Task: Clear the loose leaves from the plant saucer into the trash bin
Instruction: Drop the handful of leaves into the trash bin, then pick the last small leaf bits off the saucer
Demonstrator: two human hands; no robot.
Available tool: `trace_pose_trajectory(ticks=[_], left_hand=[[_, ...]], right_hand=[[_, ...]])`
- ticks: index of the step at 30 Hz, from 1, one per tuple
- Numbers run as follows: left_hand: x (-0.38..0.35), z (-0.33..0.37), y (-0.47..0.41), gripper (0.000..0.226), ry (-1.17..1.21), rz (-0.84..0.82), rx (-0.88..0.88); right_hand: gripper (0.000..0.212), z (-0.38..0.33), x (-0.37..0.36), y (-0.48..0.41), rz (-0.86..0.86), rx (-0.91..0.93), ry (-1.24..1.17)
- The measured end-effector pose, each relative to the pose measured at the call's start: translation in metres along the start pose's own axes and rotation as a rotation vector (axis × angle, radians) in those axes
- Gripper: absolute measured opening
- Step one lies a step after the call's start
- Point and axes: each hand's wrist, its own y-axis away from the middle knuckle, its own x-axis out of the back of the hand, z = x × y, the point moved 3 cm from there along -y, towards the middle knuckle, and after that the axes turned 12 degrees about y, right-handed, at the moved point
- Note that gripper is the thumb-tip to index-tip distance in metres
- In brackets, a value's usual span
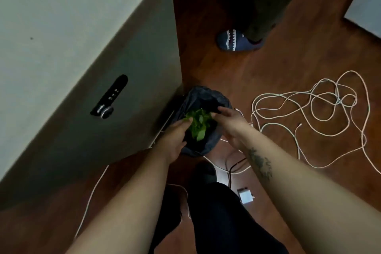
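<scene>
Directly above the trash bin (206, 107), lined with a dark bag and standing on the floor (288, 51) against the door (123, 88), both hands cup a clump of green leaves (198, 125) between them. Left hand (175, 140) and right hand (231, 123) sit equally near, palms turned inward, fingers half curled around the clump rather than clenched. Leaves hang straight over the bag's mouth, so letting go calls only for parting the hands. Tangled white cord (309, 109) lies well apart to the right. No plant saucer shows anywhere; the bin's inside is too dark to read.
</scene>
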Motion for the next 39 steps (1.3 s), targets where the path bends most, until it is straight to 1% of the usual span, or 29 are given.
trace_pose_trajectory(ticks=[1, 4, 5, 7, 8, 10, 11, 13, 16, 20, 24, 28, 31, 33, 36, 39], left_hand=[[0.003, 0.0, -0.003, 0.026, -0.039, 0.013, -0.014], [0.008, 0.008, 0.003, 0.035, -0.149, 0.062, -0.127], [0.008, 0.013, 0.009, 0.033, -0.166, 0.077, -0.164], [0.003, 0.029, 0.031, 0.013, -0.168, 0.117, -0.234], [-0.002, 0.04, 0.049, 0.009, -0.16, 0.135, -0.266], [-0.012, 0.06, 0.081, 0.021, -0.161, 0.153, -0.331], [-0.017, 0.069, 0.097, 0.023, -0.18, 0.149, -0.358], [-0.026, 0.089, 0.131, 0.021, -0.227, 0.141, -0.431], [-0.03, 0.121, 0.189, 0.012, -0.248, 0.18, -0.555], [-0.011, 0.15, 0.251, 0.013, -0.208, 0.218, -0.68], [0.04, 0.162, 0.291, 0.013, -0.157, 0.333, -0.755], [0.122, 0.17, 0.334, 0.012, -0.088, 0.507, -0.816], [0.187, 0.172, 0.358, 0.011, -0.04, 0.645, -0.852], [0.237, 0.174, 0.373, 0.011, -0.019, 0.748, -0.873], [0.31, 0.179, 0.394, 0.011, -0.06, 0.851, -0.869], [0.392, 0.192, 0.407, 0.009, -0.185, 0.95, -0.865]], right_hand=[[0.043, 0.001, 0.002, -0.002, 0.024, 0.017, 0.025], [0.007, -0.006, 0.01, 0.012, 0.094, 0.051, 0.095], [0.008, -0.012, 0.013, 0.02, 0.116, 0.066, 0.142], [0.015, -0.032, 0.02, 0.042, 0.151, 0.092, 0.204], [0.017, -0.046, 0.022, 0.057, 0.156, 0.107, 0.219], [0.02, -0.077, 0.025, 0.088, 0.146, 0.151, 0.217], [0.019, -0.092, 0.025, 0.103, 0.142, 0.178, 0.226], [0.015, -0.124, 0.025, 0.134, 0.144, 0.248, 0.256], [0.004, -0.172, 0.022, 0.187, 0.123, 0.354, 0.315], [0.004, -0.212, -0.004, 0.238, 0.089, 0.474, 0.413], [0.005, -0.23, -0.05, 0.263, -0.016, 0.529, 0.481], [0.01, -0.24, -0.122, 0.29, -0.171, 0.593, 0.595], [0.014, -0.241, -0.182, 0.306, -0.246, 0.65, 0.708], [0.01, -0.24, -0.23, 0.318, -0.291, 0.705, 0.784], [0.002, -0.238, -0.298, 0.341, -0.358, 0.829, 0.93], [0.008, -0.238, -0.368, 0.36, -0.402, 0.988, 1.059]])
